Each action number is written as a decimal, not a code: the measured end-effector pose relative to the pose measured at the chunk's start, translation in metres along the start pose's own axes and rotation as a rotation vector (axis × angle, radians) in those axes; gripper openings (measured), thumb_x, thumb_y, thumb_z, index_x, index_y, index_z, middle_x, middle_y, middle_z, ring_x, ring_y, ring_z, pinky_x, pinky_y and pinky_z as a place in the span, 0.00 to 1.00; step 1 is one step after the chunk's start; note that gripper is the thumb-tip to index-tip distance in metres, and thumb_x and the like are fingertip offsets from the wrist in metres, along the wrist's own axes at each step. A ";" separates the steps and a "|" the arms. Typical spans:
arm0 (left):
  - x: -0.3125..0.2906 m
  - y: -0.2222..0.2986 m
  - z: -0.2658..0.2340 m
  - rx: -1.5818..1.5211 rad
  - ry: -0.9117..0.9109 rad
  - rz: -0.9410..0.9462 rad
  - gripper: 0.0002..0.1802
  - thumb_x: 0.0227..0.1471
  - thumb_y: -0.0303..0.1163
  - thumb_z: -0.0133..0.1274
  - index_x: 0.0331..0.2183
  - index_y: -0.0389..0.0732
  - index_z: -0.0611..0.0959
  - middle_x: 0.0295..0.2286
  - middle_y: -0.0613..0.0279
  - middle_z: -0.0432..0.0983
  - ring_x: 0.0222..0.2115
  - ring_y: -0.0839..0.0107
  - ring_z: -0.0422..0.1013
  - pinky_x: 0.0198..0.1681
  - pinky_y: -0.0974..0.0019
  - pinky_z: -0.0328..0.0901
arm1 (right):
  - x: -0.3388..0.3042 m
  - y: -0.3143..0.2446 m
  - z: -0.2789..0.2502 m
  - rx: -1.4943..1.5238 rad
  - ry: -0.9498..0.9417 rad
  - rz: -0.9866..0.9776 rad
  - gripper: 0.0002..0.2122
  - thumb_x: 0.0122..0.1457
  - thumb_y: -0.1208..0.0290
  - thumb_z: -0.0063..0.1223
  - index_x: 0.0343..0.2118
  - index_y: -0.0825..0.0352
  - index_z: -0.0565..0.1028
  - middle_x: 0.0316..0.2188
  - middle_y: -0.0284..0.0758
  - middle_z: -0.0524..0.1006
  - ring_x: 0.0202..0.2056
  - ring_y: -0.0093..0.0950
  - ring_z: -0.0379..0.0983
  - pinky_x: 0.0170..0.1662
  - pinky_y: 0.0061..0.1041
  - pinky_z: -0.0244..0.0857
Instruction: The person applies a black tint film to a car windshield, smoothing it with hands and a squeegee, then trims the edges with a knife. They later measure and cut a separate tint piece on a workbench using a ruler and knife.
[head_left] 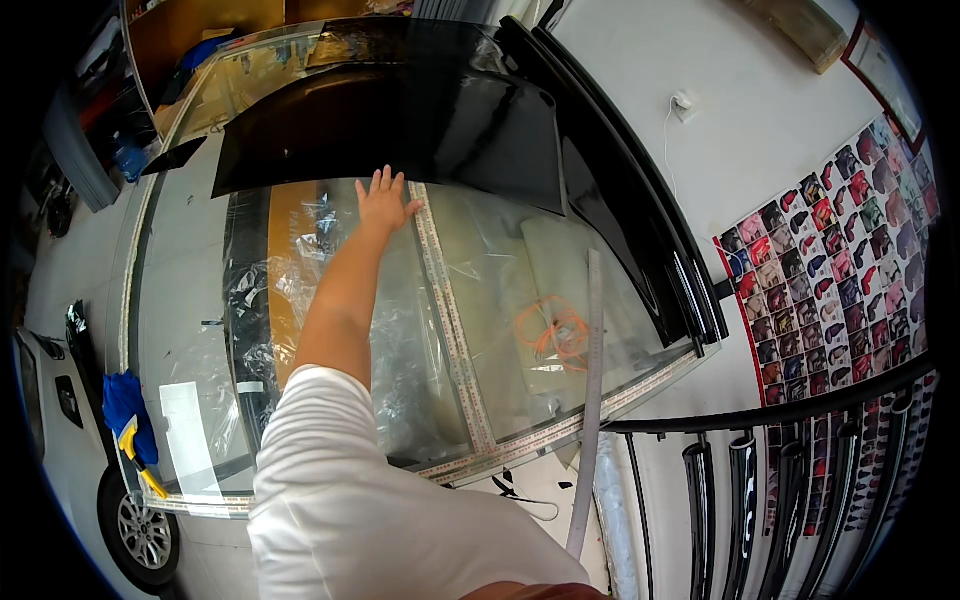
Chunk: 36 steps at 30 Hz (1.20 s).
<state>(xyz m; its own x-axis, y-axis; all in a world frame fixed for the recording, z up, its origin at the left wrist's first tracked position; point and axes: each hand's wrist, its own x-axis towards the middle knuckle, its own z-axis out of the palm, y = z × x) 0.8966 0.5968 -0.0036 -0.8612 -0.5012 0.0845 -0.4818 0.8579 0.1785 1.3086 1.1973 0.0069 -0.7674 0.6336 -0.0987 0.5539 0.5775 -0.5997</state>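
My left hand reaches out over a glass-topped table, palm down and fingers spread. Its fingertips rest at the near edge of a large glossy black sheet, which looks like window film cut with a curved outline. Nothing is held in that hand. Just beside the thumb runs a measuring strip along the table. A long metal ruler lies across the table's near edge at the right. My right hand is out of view.
Long black rolls lie along the table's right side. A yellow-handled tool and blue cloth sit at the near left corner. Orange cord shows through the glass. A car stands left; more rolls hang at the right.
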 end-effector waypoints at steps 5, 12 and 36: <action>0.026 0.009 -0.008 -0.024 -0.146 -0.059 0.48 0.46 0.73 0.32 0.61 0.54 0.53 0.62 0.62 0.40 0.63 0.63 0.38 0.62 0.44 0.30 | 0.013 -0.015 0.010 0.009 -0.017 0.000 0.13 0.46 0.67 0.60 0.17 0.68 0.69 0.15 0.32 0.71 0.19 0.23 0.62 0.22 0.26 0.57; -0.016 0.021 -0.016 0.067 -0.186 -0.047 0.52 0.42 0.76 0.32 0.61 0.54 0.53 0.62 0.58 0.42 0.63 0.61 0.39 0.62 0.43 0.31 | 0.031 -0.023 0.025 0.050 -0.098 -0.047 0.12 0.46 0.68 0.60 0.18 0.69 0.69 0.15 0.32 0.71 0.19 0.23 0.62 0.22 0.26 0.57; -0.330 0.044 -0.061 0.153 -0.294 0.045 0.51 0.43 0.74 0.37 0.60 0.50 0.57 0.60 0.48 0.47 0.61 0.55 0.46 0.61 0.41 0.33 | 0.094 -0.029 0.057 0.273 -0.461 -0.360 0.10 0.46 0.71 0.60 0.21 0.70 0.70 0.16 0.34 0.71 0.20 0.23 0.64 0.23 0.26 0.59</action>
<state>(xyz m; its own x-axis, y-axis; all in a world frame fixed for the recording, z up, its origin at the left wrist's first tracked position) 1.1700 0.7928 0.0364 -0.8812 -0.4276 -0.2013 -0.4419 0.8966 0.0298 1.2019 1.2105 -0.0306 -0.9835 0.1030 -0.1487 0.1807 0.5226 -0.8332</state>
